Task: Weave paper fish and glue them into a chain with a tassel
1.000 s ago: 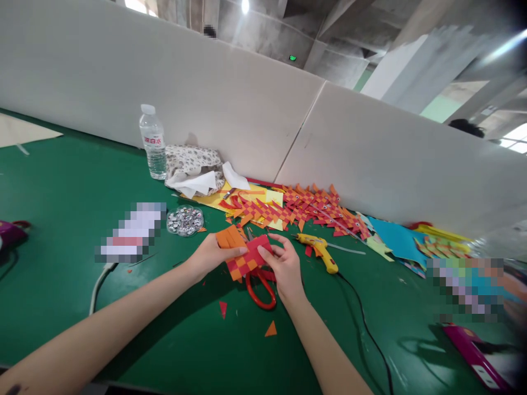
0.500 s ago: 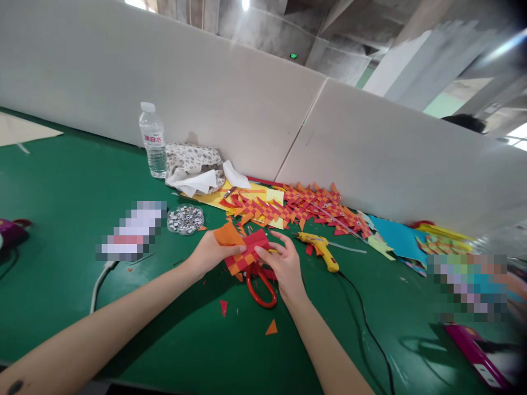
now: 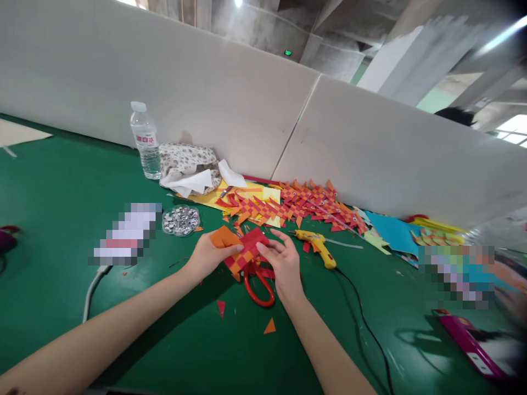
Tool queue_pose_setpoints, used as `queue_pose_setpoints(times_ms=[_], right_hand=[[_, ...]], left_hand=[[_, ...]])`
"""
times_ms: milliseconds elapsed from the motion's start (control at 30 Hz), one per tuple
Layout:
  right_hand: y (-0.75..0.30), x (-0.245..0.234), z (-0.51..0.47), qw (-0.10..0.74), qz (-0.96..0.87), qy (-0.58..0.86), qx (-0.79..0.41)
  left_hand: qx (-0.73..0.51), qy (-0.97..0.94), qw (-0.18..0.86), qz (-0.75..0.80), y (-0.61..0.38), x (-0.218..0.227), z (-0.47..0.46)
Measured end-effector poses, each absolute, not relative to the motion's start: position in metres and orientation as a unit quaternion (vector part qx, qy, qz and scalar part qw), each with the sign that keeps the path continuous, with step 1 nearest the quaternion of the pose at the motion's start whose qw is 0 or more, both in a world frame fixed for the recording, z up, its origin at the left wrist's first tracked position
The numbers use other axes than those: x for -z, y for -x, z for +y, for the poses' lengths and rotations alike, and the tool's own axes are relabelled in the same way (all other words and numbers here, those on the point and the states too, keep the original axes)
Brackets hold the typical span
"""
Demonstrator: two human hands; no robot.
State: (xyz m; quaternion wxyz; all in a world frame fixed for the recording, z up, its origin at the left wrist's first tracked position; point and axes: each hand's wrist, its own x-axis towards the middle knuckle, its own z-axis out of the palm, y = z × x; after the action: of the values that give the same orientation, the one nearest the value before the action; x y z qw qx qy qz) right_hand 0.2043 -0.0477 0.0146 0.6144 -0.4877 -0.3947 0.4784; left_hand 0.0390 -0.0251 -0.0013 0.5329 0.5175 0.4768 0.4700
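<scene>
My left hand (image 3: 208, 257) pinches a woven red and orange paper piece (image 3: 247, 249) at its left side, thumb on top, with loose orange strips sticking out above the fingers. My right hand (image 3: 282, 262) holds the same piece at its right edge, fingers curled on it. Red-handled scissors (image 3: 258, 285) lie on the green table (image 3: 61, 208) just under both hands.
A yellow glue gun (image 3: 317, 247) with a black cord lies right of my hands. Behind are several finished woven pieces (image 3: 304, 203), a dish of googly eyes (image 3: 180, 220), a water bottle (image 3: 145, 141), a cloth pouch (image 3: 187, 162), coloured paper (image 3: 393, 230) and a white partition (image 3: 230, 104). Paper scraps (image 3: 269, 327) lie near.
The orange strips on the left of the woven piece have folded down and flattened under my left fingers. The view has drifted slightly; both hands stay on the piece.
</scene>
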Motion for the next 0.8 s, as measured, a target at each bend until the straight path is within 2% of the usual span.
queue_pose_setpoints(times_ms=[133, 400, 800], right_hand=[[-0.198, -0.015, -0.051, 0.597, -0.381, 0.464, -0.531], [-0.197, -0.017, -0.052, 0.598, -0.35, 0.464, -0.552], [-0.202, -0.016, -0.051, 0.616, -0.404, 0.472, -0.484]], left_hand=[[-0.48, -0.512, 0.554, 0.449, -0.041, -0.001, -0.029], [-0.478, -0.502, 0.569, 0.442, -0.042, -0.009, -0.036], [-0.478, -0.566, 0.506, 0.443, -0.041, -0.006, -0.033]])
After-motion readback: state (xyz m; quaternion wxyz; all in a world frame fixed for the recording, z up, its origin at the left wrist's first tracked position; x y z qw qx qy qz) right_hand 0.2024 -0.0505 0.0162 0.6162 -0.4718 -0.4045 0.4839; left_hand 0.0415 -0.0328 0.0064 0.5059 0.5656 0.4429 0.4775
